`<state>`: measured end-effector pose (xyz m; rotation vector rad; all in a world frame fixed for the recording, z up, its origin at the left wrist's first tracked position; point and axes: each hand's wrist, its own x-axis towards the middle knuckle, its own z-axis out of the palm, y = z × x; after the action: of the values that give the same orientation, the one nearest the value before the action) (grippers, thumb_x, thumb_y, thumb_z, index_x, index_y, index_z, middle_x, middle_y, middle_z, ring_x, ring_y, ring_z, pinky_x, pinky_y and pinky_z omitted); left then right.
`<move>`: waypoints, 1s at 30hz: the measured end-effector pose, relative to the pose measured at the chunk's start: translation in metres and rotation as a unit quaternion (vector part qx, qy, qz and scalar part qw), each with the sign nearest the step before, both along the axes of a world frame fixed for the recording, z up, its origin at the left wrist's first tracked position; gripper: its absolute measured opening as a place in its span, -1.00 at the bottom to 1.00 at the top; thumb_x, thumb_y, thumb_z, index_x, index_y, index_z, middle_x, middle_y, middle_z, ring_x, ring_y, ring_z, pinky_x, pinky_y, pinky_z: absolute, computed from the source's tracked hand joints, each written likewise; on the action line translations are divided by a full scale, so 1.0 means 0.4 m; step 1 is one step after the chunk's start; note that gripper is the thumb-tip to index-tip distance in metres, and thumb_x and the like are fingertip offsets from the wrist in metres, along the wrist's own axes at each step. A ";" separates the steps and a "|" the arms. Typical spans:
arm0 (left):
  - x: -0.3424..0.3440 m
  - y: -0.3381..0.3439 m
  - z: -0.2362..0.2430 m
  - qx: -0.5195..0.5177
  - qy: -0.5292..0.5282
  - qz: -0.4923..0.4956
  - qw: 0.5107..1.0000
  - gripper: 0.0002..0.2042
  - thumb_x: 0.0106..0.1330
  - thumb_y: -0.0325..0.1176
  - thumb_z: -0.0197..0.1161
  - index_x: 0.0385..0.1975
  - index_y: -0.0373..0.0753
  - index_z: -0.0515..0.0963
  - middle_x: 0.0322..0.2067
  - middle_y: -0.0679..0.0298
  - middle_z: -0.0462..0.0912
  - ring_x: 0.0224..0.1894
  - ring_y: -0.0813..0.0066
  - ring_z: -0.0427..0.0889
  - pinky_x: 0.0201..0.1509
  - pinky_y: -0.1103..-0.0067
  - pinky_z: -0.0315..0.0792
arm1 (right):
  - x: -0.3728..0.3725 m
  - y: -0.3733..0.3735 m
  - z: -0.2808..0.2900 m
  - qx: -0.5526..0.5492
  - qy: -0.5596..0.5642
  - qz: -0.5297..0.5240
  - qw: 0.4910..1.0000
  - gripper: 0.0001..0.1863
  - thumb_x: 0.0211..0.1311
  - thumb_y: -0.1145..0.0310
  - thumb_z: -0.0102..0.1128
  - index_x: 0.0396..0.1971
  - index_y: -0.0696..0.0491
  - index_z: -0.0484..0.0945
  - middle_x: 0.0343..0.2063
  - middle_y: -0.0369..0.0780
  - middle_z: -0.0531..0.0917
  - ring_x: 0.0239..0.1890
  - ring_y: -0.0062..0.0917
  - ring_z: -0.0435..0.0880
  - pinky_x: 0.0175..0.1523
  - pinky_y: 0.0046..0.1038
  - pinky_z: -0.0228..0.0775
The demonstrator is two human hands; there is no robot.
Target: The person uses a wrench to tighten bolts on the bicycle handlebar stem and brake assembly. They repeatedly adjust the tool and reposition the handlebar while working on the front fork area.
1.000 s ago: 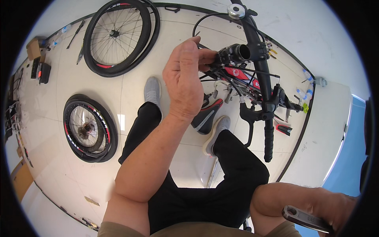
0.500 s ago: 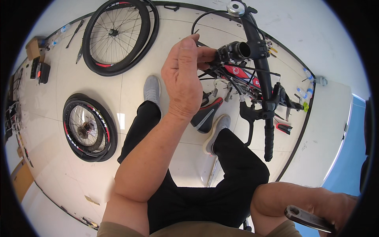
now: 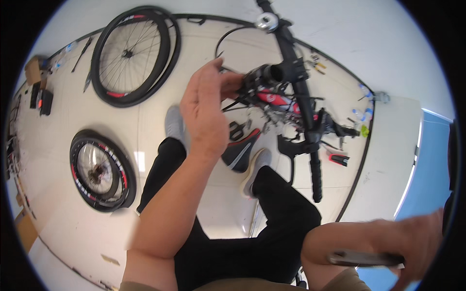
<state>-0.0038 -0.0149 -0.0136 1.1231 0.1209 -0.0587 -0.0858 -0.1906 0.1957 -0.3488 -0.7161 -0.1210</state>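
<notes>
My left hand (image 3: 206,111) is at the handlebar stem (image 3: 255,81), its bent fingers against the near side of the black clamp; the fingertips are partly hidden. The stem's round open end faces up. From it runs the black drop handlebar (image 3: 303,104), with a silver bell (image 3: 267,21) on its far end and a brake lever (image 3: 287,153) on the near side. Below lies the red, white and black bike frame (image 3: 279,99). At the lower right my right hand (image 3: 420,247), blurred, is closed around a grey metal wrench (image 3: 364,258) with a ring at its end.
Loose wheels lie at the far left (image 3: 97,63) and nearer left (image 3: 75,165). A black and red saddle (image 3: 240,151) rests between my shoes. Pliers (image 3: 318,67), bottles (image 3: 361,115) and a small red-black part (image 3: 339,160) are along the right wall. Boxes (image 3: 36,70) stand at the left.
The whole view has shifted, so the bike appears further left and slightly lower. My right hand has turned the wrench, which now lies more level. My left hand remains at the stem.
</notes>
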 end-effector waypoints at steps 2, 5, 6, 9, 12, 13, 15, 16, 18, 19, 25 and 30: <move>-0.006 0.016 -0.011 0.021 -0.007 0.012 1.000 -0.55 0.55 -0.19 -0.07 0.18 -0.49 0.34 -0.17 0.06 0.70 -0.17 0.41 0.68 -0.07 0.52 0.47 | 0.020 0.007 -0.029 0.002 0.122 -0.006 0.993 -0.62 0.51 0.33 -0.09 -0.62 0.02 0.31 -0.83 -0.31 0.31 -0.89 -0.63 0.22 -0.79 -0.53 0.26; -0.012 0.017 -0.008 0.015 -0.012 0.011 1.000 -0.67 0.47 -0.47 -0.01 0.17 -0.40 0.43 -0.11 0.11 0.69 -0.13 0.45 0.67 -0.04 0.54 0.50 | 0.072 0.078 -0.085 -0.118 0.327 -0.057 0.936 -0.70 0.55 0.27 -0.22 -0.38 0.11 0.38 -0.81 -0.40 0.15 -0.85 -0.70 0.05 -0.76 -0.62 0.02; -0.013 0.010 -0.008 0.016 -0.016 0.002 1.000 -0.68 0.46 -0.49 0.00 0.16 -0.39 0.45 -0.11 0.12 0.69 -0.13 0.46 0.67 -0.04 0.54 0.50 | 0.079 0.086 -0.117 -0.145 0.367 -0.063 0.917 -0.69 0.55 0.25 -0.23 -0.34 0.12 0.40 -0.79 -0.42 0.11 -0.82 -0.71 0.04 -0.73 -0.60 0.01; -0.014 0.004 -0.024 0.018 -0.017 -0.011 1.000 -0.73 0.42 -0.61 0.02 0.04 -0.37 0.56 -0.11 0.22 0.68 -0.12 0.54 0.63 -0.02 0.58 0.51 | 0.070 0.124 -0.226 -0.149 0.541 -0.045 0.827 -0.80 0.50 0.29 -0.10 -0.20 0.09 0.46 -0.76 -0.44 0.13 -0.75 -0.72 0.02 -0.64 -0.52 -0.05; -0.012 0.010 -0.036 0.042 -0.025 -0.031 0.998 -0.75 0.40 -0.66 0.03 -0.06 -0.37 0.62 -0.14 0.28 0.66 -0.09 0.60 0.60 0.02 0.61 0.52 | 0.035 0.173 -0.297 -0.247 0.612 -0.066 0.748 -0.82 0.43 0.44 -0.08 -0.05 0.12 0.40 -0.71 -0.40 0.22 -0.73 -0.75 0.07 -0.61 -0.57 -0.07; -0.008 0.010 -0.035 0.047 -0.038 -0.034 0.998 -0.74 0.40 -0.66 0.03 -0.05 -0.37 0.62 -0.14 0.27 0.66 -0.09 0.60 0.59 0.03 0.61 0.52 | 0.020 0.184 -0.313 -0.268 0.619 -0.069 0.735 -0.80 0.42 0.47 -0.08 -0.02 0.13 0.39 -0.68 -0.38 0.28 -0.71 -0.76 0.09 -0.61 -0.58 -0.07; -0.011 0.013 -0.036 0.059 -0.062 -0.040 0.996 -0.73 0.40 -0.66 0.02 -0.03 -0.36 0.62 -0.15 0.27 0.66 -0.08 0.59 0.59 0.05 0.59 0.52 | 0.007 0.209 -0.336 -0.302 0.627 -0.075 0.714 -0.78 0.41 0.51 -0.10 0.00 0.13 0.36 -0.60 -0.33 0.38 -0.68 -0.76 0.14 -0.59 -0.59 -0.06; -0.015 0.016 -0.033 0.068 -0.045 -0.044 0.996 -0.73 0.40 -0.66 0.01 -0.02 -0.35 0.61 -0.15 0.27 0.66 -0.07 0.59 0.59 0.06 0.59 0.52 | 0.007 0.222 -0.344 -0.316 0.626 -0.079 0.709 -0.78 0.41 0.51 -0.10 0.01 0.13 0.34 -0.55 -0.30 0.43 -0.67 -0.76 0.17 -0.59 -0.60 -0.04; -0.016 0.021 -0.026 0.085 -0.015 -0.049 0.995 -0.72 0.40 -0.66 0.00 -0.01 -0.35 0.61 -0.15 0.27 0.66 -0.07 0.58 0.59 0.06 0.57 0.52 | 0.004 0.219 -0.372 -0.343 0.610 -0.060 0.712 -0.79 0.44 0.51 -0.14 0.01 0.16 0.34 -0.37 -0.20 0.54 -0.62 -0.73 0.31 -0.58 -0.60 0.12; -0.015 0.023 -0.029 0.083 -0.015 -0.056 0.995 -0.71 0.40 -0.67 0.00 0.00 -0.35 0.61 -0.15 0.27 0.65 -0.07 0.57 0.59 0.07 0.57 0.52 | 0.005 0.220 -0.385 -0.358 0.602 -0.065 0.711 -0.79 0.44 0.51 -0.15 0.00 0.17 0.34 -0.37 -0.20 0.55 -0.62 -0.72 0.34 -0.57 -0.59 0.17; -0.010 0.023 -0.034 0.085 -0.030 -0.062 0.994 -0.66 0.32 -0.67 -0.05 -0.03 -0.30 0.62 -0.19 0.21 0.67 -0.15 0.56 0.60 -0.05 0.63 0.49 | 0.016 0.212 -0.437 -0.452 0.523 -0.117 0.713 -0.79 0.46 0.47 -0.12 -0.02 0.18 0.41 -0.48 -0.22 0.54 -0.57 -0.63 0.47 -0.53 -0.52 0.38; -0.008 0.028 -0.041 0.069 -0.028 -0.060 0.995 -0.67 0.32 -0.68 -0.04 -0.05 -0.30 0.62 -0.21 0.22 0.67 -0.16 0.56 0.60 -0.05 0.64 0.49 | 0.039 0.212 -0.437 -0.453 0.513 -0.120 0.719 -0.80 0.51 0.41 -0.09 -0.01 0.16 0.39 -0.51 -0.24 0.53 -0.61 -0.64 0.47 -0.58 -0.55 0.33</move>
<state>-0.0068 -0.0037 -0.0298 1.2683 0.0081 -0.1267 -0.0703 -0.1059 0.0210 -1.3323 0.4691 0.2015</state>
